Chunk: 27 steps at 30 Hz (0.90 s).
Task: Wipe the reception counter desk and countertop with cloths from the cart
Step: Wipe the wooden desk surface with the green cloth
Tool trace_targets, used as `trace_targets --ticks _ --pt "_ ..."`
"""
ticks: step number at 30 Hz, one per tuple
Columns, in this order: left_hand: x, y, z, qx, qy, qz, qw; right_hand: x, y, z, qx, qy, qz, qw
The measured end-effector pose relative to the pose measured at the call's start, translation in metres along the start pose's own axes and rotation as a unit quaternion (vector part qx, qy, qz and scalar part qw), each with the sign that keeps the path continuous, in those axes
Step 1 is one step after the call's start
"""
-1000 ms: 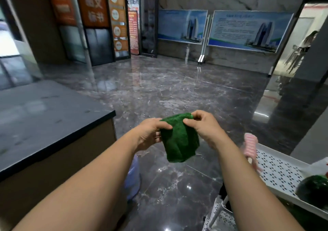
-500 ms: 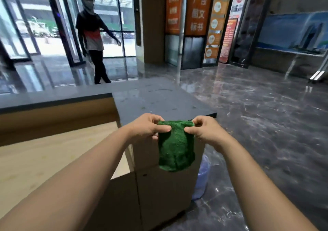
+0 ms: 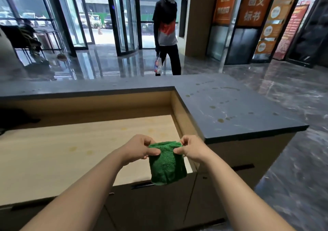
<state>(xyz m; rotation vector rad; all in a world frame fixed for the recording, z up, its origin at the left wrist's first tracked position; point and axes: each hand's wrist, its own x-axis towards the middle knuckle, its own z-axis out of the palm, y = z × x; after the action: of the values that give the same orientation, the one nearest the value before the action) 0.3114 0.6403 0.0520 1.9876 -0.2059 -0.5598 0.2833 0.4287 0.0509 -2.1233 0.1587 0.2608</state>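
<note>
Green cloth point(image 3: 166, 165) — one, folded, terry texture. It hangs in the air above the near right corner of the lower desk surface point(image 3: 71, 156) and touches nothing but the fingers.

Hands: two, both bare, forearms extended. The left hand point(image 3: 140, 149) pinches the cloth's upper left corner between thumb and fingers. The right hand point(image 3: 190, 150) pinches the upper right corner the same way. The hands are close together, with only the top edge of the cloth between them.

Desk surface: one, light wood, recessed, with several faint yellowish spots. A dark object point(image 3: 14, 118) lies at its far left edge; I cannot tell what it is.

Countertop point(image 3: 230, 110): one, dark grey stone, L-shaped, raised, running along the far side and the right side of the desk. It carries scattered yellowish spots and pale smears.

Beyond the countertop is one person point(image 3: 166, 30) in dark clothing, standing on the glossy floor and carrying one plastic bag point(image 3: 158, 64) low in one hand. Behind are glass doors — to the right, four orange or red sign panels point(image 3: 255, 3).
</note>
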Motion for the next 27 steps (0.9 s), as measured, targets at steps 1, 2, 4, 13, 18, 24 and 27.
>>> trace_targets --ticks 1,2,4,13,18,24,27 --pt "0.003 -0.012 -0.005 -0.002 0.007 -0.008 1.0 0.008 0.001 0.012 -0.004 -0.003 0.008 1.0" --pt "0.006 -0.024 -0.009 -0.003 0.012 -0.015 1.0 0.016 0.002 0.022 -0.004 -0.005 0.017 1.0" --pt "0.012 -0.041 -0.014 -0.002 0.02 -0.023 1.0 0.029 0.003 0.039 -0.007 -0.009 0.029 1.0" --pt "0.066 -0.068 -0.032 0.031 0.102 -0.034 0.994 0.097 0.002 0.074 -0.072 0.041 0.053 0.995" --pt "0.11 -0.082 -0.044 0.056 0.138 -0.054 0.987 0.142 0.001 0.082 -0.112 0.069 0.06 0.99" --pt "0.138 -0.097 -0.054 0.034 0.162 -0.057 0.984 0.175 0.006 0.094 -0.139 0.102 0.045 0.984" --pt "0.131 -0.12 -0.065 0.044 0.159 -0.073 0.984 0.175 0.017 0.103 -0.221 0.12 -0.013 0.968"
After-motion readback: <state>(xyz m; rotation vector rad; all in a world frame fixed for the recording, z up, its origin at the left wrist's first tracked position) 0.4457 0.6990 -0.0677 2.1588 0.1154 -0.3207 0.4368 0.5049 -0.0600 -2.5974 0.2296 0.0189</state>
